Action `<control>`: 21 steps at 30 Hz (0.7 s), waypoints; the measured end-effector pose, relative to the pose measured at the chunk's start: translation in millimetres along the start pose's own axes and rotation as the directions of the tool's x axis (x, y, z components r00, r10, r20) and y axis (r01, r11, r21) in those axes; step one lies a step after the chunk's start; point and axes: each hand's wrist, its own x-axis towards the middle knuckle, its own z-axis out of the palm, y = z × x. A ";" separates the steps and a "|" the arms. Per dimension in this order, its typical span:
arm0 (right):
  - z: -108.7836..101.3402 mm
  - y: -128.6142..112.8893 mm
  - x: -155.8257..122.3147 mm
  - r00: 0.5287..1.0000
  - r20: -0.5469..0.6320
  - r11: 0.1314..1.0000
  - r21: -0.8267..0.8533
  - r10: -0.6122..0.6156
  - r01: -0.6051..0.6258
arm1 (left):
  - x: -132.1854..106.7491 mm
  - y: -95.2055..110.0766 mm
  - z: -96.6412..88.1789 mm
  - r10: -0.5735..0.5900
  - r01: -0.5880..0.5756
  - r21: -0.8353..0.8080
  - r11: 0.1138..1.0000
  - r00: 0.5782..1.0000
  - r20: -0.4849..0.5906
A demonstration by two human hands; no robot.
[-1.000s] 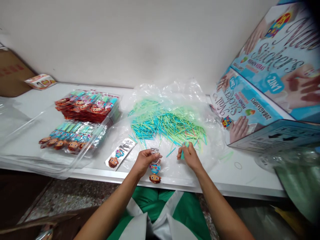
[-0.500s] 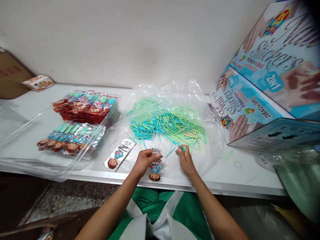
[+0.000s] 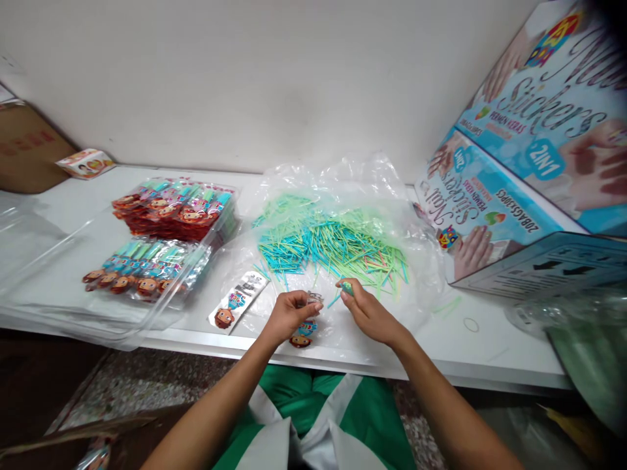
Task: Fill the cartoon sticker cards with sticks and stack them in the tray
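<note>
My left hand (image 3: 290, 317) is closed on the top end of a small printed plastic packet (image 3: 301, 336), which hangs below my fingers with its cartoon face downward. To the right, my right hand (image 3: 365, 311) is closed around a small bunch of thin green and blue sticks (image 3: 347, 287), their ends showing at the fingertips. A large pile of the same blue and green sticks (image 3: 333, 251) lies on a clear plastic sheet (image 3: 382, 176) just beyond both hands. Left of my left hand, another flat packet (image 3: 238, 303) lies on the white table (image 3: 196, 334).
At the left, a clear plastic tray (image 3: 142, 336) holds stacks of filled packets (image 3: 147, 264). A large Nail Stickers box (image 3: 509, 189) stands at the right. A rubber band (image 3: 471, 324) lies near it, and a brown carton (image 3: 29, 147) is at the far left.
My right hand has moved left, closer to the packet, with the sticks in its fingers. My left hand still holds the packet, and the view has shifted slightly.
</note>
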 end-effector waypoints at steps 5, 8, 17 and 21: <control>-16.0 -18.6 4.5 0.951 0.302 0.985 -0.133 -0.067 0.112 | -4.2 9.5 -1.0 0.120 -0.123 0.309 0.943 0.992 0.028; -20.3 -20.3 8.1 0.909 0.413 0.970 -0.191 -0.058 0.149 | -8.4 17.9 -1.5 0.124 -0.147 0.461 0.875 0.989 0.081; -24.2 -28.4 11.9 0.839 0.544 0.926 -0.316 -0.002 0.207 | -8.2 24.6 -5.5 0.346 -0.451 0.692 0.564 0.890 0.297; -19.3 -30.8 12.9 0.810 0.583 0.897 -0.386 0.054 0.218 | -7.8 21.5 -5.6 0.377 -0.535 0.769 0.351 0.832 0.407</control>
